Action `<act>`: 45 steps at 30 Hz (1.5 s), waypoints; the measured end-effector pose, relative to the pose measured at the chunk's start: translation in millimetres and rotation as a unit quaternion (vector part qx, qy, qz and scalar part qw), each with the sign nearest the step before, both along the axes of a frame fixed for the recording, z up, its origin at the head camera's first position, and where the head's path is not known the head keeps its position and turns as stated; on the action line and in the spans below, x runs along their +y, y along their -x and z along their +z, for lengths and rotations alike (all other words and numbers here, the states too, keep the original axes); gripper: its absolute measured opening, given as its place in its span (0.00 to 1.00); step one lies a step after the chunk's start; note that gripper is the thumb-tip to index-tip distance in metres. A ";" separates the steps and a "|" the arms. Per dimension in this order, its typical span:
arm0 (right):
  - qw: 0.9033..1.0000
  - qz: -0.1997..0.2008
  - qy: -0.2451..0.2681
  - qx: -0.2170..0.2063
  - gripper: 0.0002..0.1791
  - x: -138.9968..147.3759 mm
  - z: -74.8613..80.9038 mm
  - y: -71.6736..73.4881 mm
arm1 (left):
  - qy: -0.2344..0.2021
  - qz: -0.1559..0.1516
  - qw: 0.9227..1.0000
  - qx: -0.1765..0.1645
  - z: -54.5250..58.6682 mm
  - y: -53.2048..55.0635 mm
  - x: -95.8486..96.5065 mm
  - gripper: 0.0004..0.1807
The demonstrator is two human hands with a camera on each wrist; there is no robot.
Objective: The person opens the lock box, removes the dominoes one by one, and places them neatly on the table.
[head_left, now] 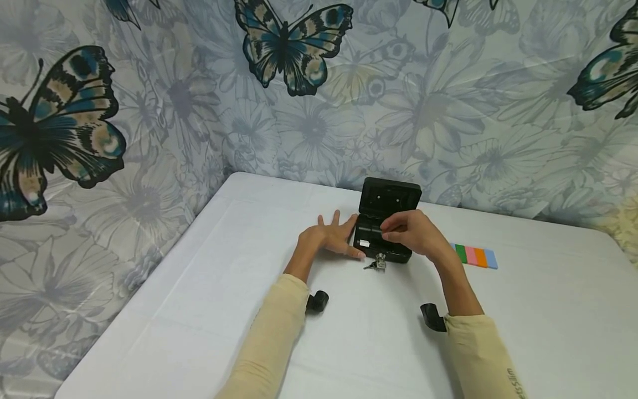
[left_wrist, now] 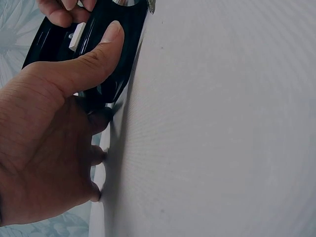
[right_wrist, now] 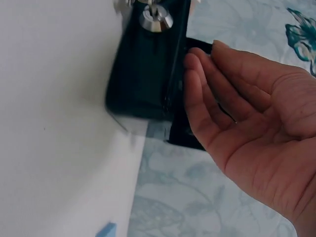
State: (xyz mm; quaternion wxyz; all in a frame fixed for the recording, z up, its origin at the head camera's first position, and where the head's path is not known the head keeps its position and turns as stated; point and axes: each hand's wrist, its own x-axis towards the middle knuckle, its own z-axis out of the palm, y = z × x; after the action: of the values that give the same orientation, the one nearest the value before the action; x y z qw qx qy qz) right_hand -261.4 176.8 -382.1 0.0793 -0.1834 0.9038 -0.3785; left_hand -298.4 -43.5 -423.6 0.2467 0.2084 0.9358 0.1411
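A black metal cash box [head_left: 397, 256] stands on the white table with its lid [head_left: 391, 194] raised. Keys [head_left: 371, 266] hang at its front; the right wrist view shows a round silver lock [right_wrist: 156, 20] with a key in it. Against the box's left end rests my left hand [head_left: 336, 237], fingers spread, its straight thumb [left_wrist: 94, 61] along the front wall. My right hand [head_left: 412, 231] is over the box's interior, fingertips bent close to the thumb. Whether they pinch anything is hidden. A small white piece [head_left: 364, 243] shows inside the box, at the left.
Right of the box lies a row of coloured strips [head_left: 476, 256] in green, pink, orange and blue, partly behind my right forearm. Black wrist-worn pieces [head_left: 432, 317] stick out from both sleeves. A butterfly-patterned cloth [head_left: 309, 127] hangs behind the table's back edge.
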 end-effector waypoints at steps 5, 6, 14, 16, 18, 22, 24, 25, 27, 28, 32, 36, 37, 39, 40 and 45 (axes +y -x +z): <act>1.000 0.022 0.015 -0.007 0.12 -6.9 -4.9 0.4 | 0.003 0.002 1.000 0.003 0.9 -1.1 -0.2 0.60; 0.999 0.027 0.018 -0.009 0.12 -8.3 -5.5 0.4 | 0.003 0.001 1.000 0.003 1.1 -1.3 -0.2 0.60; 0.998 0.068 0.008 -0.003 0.13 -16.5 -8.6 0.2 | 0.002 -0.002 1.000 -0.001 1.7 -0.9 -0.6 0.60; 0.998 0.069 0.003 -0.001 0.14 -17.7 -9.1 -0.1 | 0.000 -0.004 1.000 0.000 1.3 -0.3 -0.2 0.60; 0.998 0.068 -0.003 0.005 0.14 -18.8 -9.6 -0.1 | 0.000 -0.003 1.000 -0.001 1.1 0.0 -0.2 0.60; 0.998 0.065 -0.013 0.006 0.14 -20.1 -10.7 0.3 | 0.003 0.000 1.000 -0.004 1.0 0.4 0.0 0.60; 0.997 0.074 -0.023 0.009 0.14 -20.2 -11.6 0.4 | 0.003 -0.004 1.000 -0.003 1.1 0.2 -0.1 0.60; 0.996 0.080 -0.028 0.009 0.14 -20.1 -12.1 0.4 | 0.005 -0.005 1.000 -0.003 1.3 0.2 0.0 0.60; 0.994 0.096 -0.041 0.010 0.14 -20.1 -12.6 0.2 | 0.005 -0.007 1.000 -0.005 1.3 0.2 0.1 0.60; 0.993 0.104 -0.047 0.012 0.14 -20.0 -12.9 0.1 | 0.004 -0.007 1.000 -0.007 1.1 0.4 0.1 0.60; 0.991 0.121 -0.060 0.016 0.12 -21.2 -13.7 0.7 | -0.003 -0.006 1.000 -0.011 0.7 0.8 0.0 0.60; 0.992 0.114 -0.059 0.016 0.10 -23.7 -14.2 1.2 | -0.004 -0.011 1.000 -0.010 -0.2 0.7 -0.1 0.60; 0.992 0.110 -0.058 0.018 0.09 -24.3 -14.3 1.2 | -0.003 -0.011 1.000 -0.009 -0.3 0.6 -0.1 0.60; 0.993 0.104 -0.055 0.023 0.08 -25.2 -14.9 1.0 | -0.001 -0.010 1.000 -0.010 -0.5 0.3 0.0 0.60; 0.993 0.104 -0.054 0.026 0.07 -25.6 -15.3 1.0 | -0.002 -0.009 1.000 -0.010 -0.4 0.2 0.0 0.60; 0.992 0.106 -0.048 0.049 0.06 -29.7 -17.9 -0.2 | -0.002 -0.002 1.000 -0.012 -0.5 -0.4 0.1 0.60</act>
State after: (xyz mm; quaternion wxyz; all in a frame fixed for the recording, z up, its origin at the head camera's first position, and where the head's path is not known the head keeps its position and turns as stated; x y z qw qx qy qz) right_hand -261.2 147.1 -400.0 0.0838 -0.2926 0.8992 -0.3144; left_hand -298.0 -43.4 -424.0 0.2577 0.2094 0.9321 0.1446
